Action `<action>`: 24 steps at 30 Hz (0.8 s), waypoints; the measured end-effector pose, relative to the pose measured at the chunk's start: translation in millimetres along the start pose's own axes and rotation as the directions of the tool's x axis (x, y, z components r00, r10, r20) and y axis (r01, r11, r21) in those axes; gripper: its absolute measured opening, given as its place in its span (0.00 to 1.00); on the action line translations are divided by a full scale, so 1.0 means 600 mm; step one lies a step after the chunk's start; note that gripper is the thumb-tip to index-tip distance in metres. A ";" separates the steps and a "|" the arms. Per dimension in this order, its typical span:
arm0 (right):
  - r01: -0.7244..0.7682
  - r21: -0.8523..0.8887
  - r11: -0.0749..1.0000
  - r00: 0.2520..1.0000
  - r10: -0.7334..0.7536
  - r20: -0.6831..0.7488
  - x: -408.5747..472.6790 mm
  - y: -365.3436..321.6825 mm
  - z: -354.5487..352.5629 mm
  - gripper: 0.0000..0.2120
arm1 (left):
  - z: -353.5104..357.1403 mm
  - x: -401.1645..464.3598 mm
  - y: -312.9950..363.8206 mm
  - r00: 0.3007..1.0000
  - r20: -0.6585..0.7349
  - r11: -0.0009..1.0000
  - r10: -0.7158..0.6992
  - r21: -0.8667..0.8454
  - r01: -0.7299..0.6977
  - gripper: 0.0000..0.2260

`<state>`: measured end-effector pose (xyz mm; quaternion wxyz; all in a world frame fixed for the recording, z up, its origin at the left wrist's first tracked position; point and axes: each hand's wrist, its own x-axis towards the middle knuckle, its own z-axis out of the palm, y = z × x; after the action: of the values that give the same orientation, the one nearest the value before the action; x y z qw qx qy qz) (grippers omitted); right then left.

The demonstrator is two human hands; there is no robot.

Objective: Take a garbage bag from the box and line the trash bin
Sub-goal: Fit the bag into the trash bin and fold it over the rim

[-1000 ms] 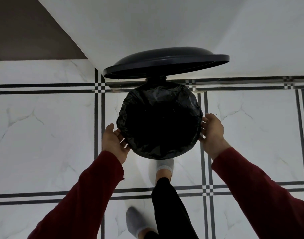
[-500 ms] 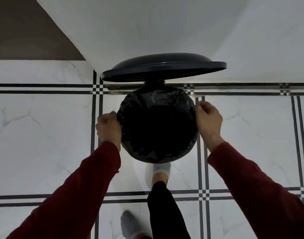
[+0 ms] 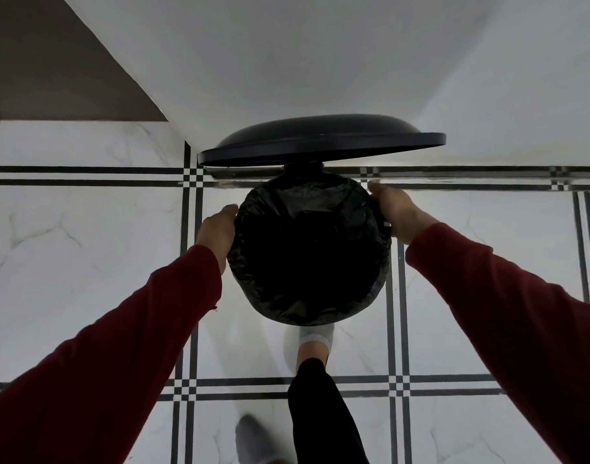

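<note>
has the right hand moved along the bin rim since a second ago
Yes. The right hand slid from the bin's side toward the lid hinge at the back.

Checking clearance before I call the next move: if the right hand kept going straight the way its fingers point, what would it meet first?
Probably the white wall behind the bin. The right hand points along the bag's far rim, beneath the raised lid; depth is unclear.

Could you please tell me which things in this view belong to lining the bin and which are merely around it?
Part of the job:
- garbage bag, draped over the bin's rim
- lid, raised
- left hand and right hand, against the bag's sides
- foot at the bin's base

Merely around:
- tiled floor
- white wall
</note>
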<state>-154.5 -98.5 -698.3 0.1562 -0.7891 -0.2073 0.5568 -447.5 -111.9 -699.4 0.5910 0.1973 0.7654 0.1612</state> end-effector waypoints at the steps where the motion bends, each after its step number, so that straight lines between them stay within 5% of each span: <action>1: 0.024 -0.012 1.000 1.000 -0.025 -0.020 0.000 -0.004 0.005 0.16 | -0.003 0.002 0.003 1.000 -0.006 1.000 0.016 0.019 -0.016 0.14; 11: 0.175 -0.251 0.952 0.970 -0.210 -0.119 0.014 -0.010 0.019 0.22 | -0.012 0.015 0.015 0.992 0.025 0.990 0.120 0.066 -0.121 0.05; 21: 0.364 -0.233 0.902 0.914 -0.394 -0.098 0.020 -0.027 0.043 0.20 | -0.001 0.018 0.033 0.980 0.125 0.985 0.152 0.062 -0.161 0.25; 24: 0.354 -0.290 0.889 0.914 -0.395 -0.094 0.030 -0.034 0.053 0.20 | 0.004 0.028 0.030 0.976 0.099 0.979 0.193 0.052 -0.198 0.17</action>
<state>-182.2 -71.3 -713.9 0.1684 -0.7875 -0.4163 0.4220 -447.1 -87.8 -705.4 0.6008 0.2971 0.7185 0.1856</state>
